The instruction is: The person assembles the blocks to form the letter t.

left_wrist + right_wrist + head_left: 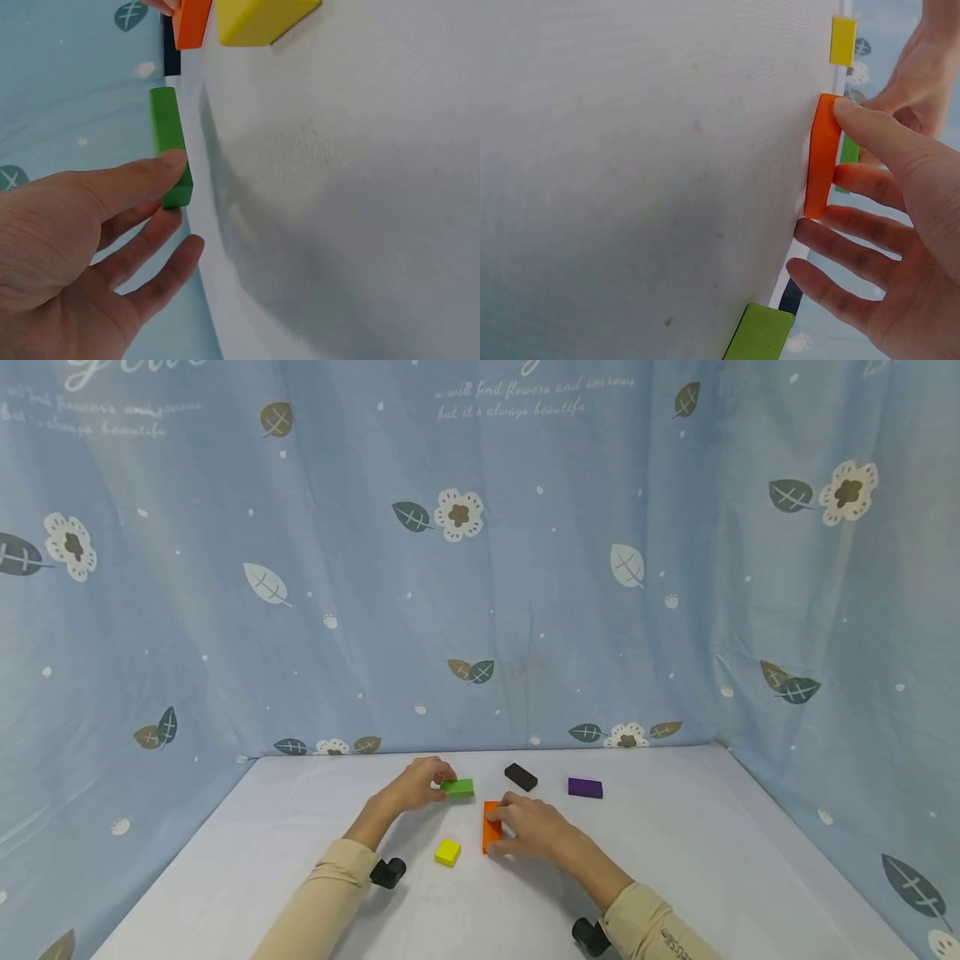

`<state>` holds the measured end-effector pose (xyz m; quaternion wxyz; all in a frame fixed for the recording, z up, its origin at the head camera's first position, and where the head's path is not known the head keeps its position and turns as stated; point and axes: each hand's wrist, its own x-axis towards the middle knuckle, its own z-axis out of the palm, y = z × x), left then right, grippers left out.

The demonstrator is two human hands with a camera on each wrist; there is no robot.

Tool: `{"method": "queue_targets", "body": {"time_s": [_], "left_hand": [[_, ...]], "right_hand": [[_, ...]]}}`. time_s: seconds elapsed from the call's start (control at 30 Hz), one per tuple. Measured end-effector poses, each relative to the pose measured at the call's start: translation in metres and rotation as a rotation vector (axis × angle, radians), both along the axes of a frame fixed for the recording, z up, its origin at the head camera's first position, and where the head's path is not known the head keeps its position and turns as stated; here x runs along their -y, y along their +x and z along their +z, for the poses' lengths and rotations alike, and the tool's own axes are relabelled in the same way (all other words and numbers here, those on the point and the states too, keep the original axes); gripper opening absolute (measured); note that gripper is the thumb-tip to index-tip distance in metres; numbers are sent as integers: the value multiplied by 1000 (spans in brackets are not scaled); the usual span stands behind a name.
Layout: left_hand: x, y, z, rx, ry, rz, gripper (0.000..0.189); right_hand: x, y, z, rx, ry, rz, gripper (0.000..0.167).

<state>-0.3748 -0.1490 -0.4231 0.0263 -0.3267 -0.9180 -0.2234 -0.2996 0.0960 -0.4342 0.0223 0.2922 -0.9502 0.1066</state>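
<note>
In the head view my left hand (pixel 417 784) pinches the left end of a green block (pixel 461 788) between thumb and fingers. The left wrist view shows the thumb across this green block (pixel 166 124), the lower fingers apart from it. My right hand (pixel 538 829) holds an orange block (pixel 491 828), its thumb at the near end and fingertips toward the far end. That orange block (pixel 823 157) appears upright on its edge in the right wrist view. A small yellow block (pixel 447 852) lies on the table between the two forearms.
A black block (pixel 521 777) and a purple block (pixel 585 787) lie toward the back of the white table (pixel 675 860). In the right wrist view a light green block (pixel 761 332) sits at the bottom. A blue patterned curtain (pixel 525 610) hangs behind.
</note>
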Motion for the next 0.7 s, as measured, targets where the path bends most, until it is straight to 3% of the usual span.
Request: {"method": "queue_targets", "body": {"time_s": [0.4, 0.7], "left_hand": [[-14, -2, -3, 56, -7, 33, 25], [-22, -3, -4, 69, -14, 21, 25]], "right_hand": [[-1, 0, 0, -5, 1, 14, 51], [-1, 2, 1, -8, 9, 18, 51]]}}
